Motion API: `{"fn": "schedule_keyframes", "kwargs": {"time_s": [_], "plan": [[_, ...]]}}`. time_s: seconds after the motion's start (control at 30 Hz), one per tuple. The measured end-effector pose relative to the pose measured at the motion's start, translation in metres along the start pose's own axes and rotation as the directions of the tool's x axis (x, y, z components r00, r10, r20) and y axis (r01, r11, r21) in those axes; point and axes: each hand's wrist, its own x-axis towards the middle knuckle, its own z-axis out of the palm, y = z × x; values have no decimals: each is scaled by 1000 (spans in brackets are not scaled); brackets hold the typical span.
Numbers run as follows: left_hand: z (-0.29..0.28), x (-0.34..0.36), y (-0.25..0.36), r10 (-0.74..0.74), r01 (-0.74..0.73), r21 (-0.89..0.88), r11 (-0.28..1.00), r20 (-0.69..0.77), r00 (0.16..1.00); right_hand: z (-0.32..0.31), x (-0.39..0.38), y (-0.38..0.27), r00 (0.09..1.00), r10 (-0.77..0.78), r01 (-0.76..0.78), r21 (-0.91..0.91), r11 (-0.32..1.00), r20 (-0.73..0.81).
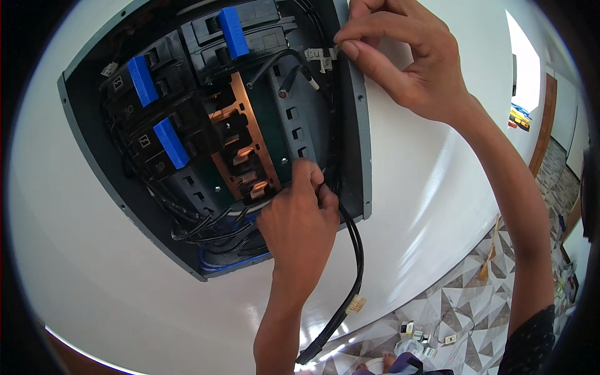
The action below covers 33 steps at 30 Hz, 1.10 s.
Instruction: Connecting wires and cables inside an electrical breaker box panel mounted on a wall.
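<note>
Gripping black cable (356, 250), left hand (300, 219); right hand (400, 56) pinching white clip (322, 57); white wall (437, 187), patterned tile floor (462, 294).

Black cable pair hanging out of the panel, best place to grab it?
Probably the free run of the black cable pair below the left hand, pinched from the side: it hangs clear of the panel box, away from the crowded wires inside.

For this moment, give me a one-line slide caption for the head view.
Left hand grips black cables at an open wall breaker panel while right hand pinches a small white clip.
</note>
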Motion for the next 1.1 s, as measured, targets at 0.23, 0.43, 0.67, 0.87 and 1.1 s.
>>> {"fn": "schedule_keyframes", "kwargs": {"time_s": [0.23, 0.43, 0.67, 0.87, 1.1], "plan": [[1, 1, 0, 1, -1, 17, 1000, 42, 999, 6, 28, -17, 928, 369, -360, -127, 924, 53], [-1, 1, 1, -12, 10, 41, 999, 55, 998, -10, 30, -60, 677, 735, -691, -313, 652, 37], [-2, 0, 2, -26, 26, -55, 998, 18, 1000, 12, 33, -18, 991, 121, -112, 131, 985, -61], [-2, -1, 0, -22, 23, -76, 997, 11, 1000, -19, 7, -46, 814, 563, -433, -494, 754, 145], [-6, -1, 2, -28, 30, -17, 999, 99, 995, -19, -4, -42, 826, 548, -439, -459, 772, 131]]}}
